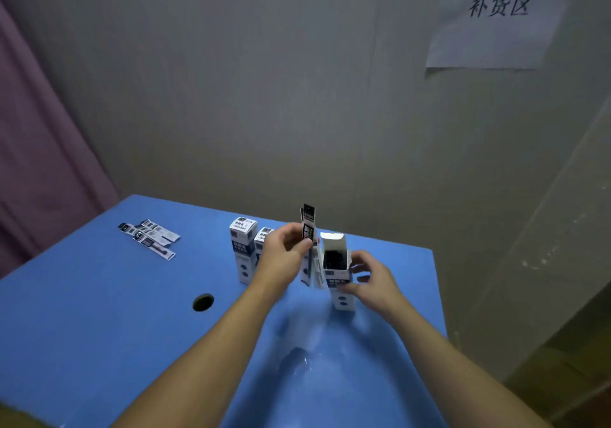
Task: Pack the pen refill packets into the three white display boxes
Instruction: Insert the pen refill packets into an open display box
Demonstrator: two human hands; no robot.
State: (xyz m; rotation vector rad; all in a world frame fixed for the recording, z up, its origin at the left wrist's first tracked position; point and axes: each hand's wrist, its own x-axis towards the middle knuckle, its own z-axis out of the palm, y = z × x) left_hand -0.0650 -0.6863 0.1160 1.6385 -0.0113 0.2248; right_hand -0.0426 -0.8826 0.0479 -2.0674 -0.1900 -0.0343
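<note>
Head view: refill packets (308, 229) upright in left hand (283, 255).

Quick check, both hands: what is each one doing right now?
Left hand: pinches upright refill packets beside the open box.
Right hand: fingers curled round the open box, steadying it.

Two bare forearms reached in over the blue rectangular table (99, 328); no sleeves, watch or rings showed on the left hand (284, 255) or right hand (370, 282).
</note>
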